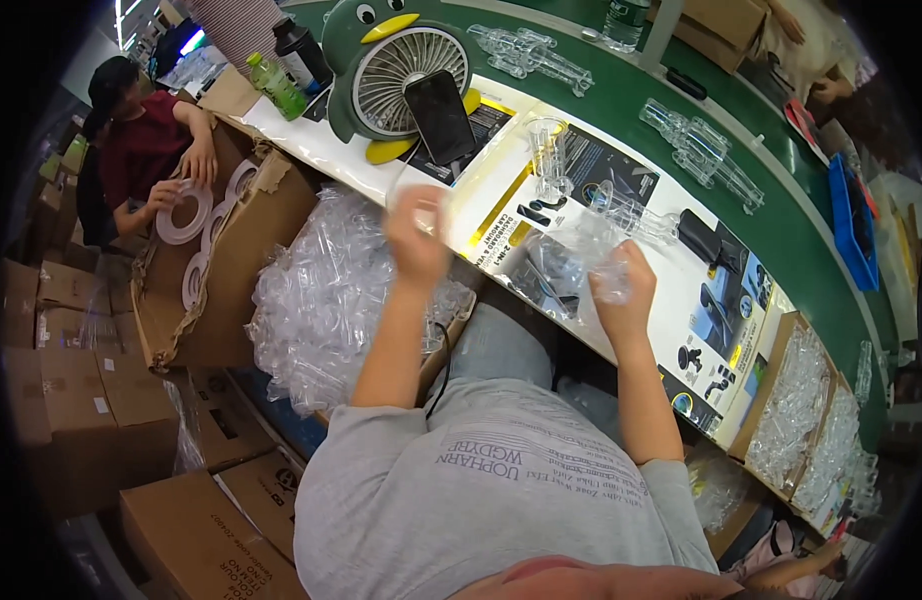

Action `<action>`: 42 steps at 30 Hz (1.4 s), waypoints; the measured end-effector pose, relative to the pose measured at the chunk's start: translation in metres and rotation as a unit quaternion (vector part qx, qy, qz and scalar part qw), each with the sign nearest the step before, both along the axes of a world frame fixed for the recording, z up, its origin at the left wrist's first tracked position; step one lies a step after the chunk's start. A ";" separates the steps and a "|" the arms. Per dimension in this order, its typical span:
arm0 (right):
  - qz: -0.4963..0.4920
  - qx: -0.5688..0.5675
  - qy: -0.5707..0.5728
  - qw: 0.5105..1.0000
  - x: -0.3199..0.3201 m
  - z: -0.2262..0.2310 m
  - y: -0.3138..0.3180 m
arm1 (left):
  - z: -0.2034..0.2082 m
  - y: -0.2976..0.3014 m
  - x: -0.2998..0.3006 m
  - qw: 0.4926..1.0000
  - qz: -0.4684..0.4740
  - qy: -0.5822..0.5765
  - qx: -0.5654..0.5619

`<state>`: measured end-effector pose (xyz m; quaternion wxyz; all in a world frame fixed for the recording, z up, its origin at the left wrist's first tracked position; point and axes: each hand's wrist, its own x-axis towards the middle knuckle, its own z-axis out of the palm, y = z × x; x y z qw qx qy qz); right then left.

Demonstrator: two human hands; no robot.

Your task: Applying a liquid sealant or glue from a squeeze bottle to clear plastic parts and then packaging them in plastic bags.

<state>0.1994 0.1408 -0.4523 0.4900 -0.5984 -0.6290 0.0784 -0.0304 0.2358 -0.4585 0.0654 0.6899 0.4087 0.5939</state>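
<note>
My right hand (626, 295) is closed on a crinkled piece of clear plastic (593, 248) above the printed cardboard sheet (481, 215). Motion smears my left hand (416, 238), raised over the sheet's near edge. Something faint and see-through shows by its fingers, too blurred to name. Just beyond the hands, a clear plastic part (549, 165) and a second clear part (626, 212) lie on the sheet. A black piece (699, 238) sits at the right end of the second one.
Left of me is a heap of clear plastic pieces (326, 290). Beyond it, a person (146, 150) handles white rings at a carton (231, 275). A penguin-shaped fan (401, 80) with a phone (441, 118) stands ahead. More clear parts (701, 150) lie on the green table; boxes (796, 400) of them stand right.
</note>
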 end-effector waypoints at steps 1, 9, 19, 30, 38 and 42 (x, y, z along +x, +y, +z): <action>-0.012 0.001 -0.002 1.000 0.004 -0.004 0.000 | -0.005 0.018 -0.028 0.985 0.155 0.051 -0.063; 0.025 0.022 0.114 0.993 0.004 -0.006 -0.005 | -0.088 0.070 -0.214 0.807 0.340 0.256 -0.408; 0.053 0.062 0.002 0.997 -0.009 0.014 -0.010 | 0.006 0.014 -0.141 0.967 0.232 -0.048 -0.091; 0.022 0.062 0.039 0.997 0.019 0.054 -0.029 | 0.057 -0.026 0.059 0.960 -0.210 -0.180 0.051; -0.016 0.004 -0.058 0.998 0.031 0.056 -0.034 | 0.048 -0.027 0.118 0.920 -0.383 -0.058 -0.060; 0.056 -0.054 -0.063 0.995 0.037 0.051 -0.033 | 0.029 -0.021 0.120 0.935 -0.328 -0.080 -0.108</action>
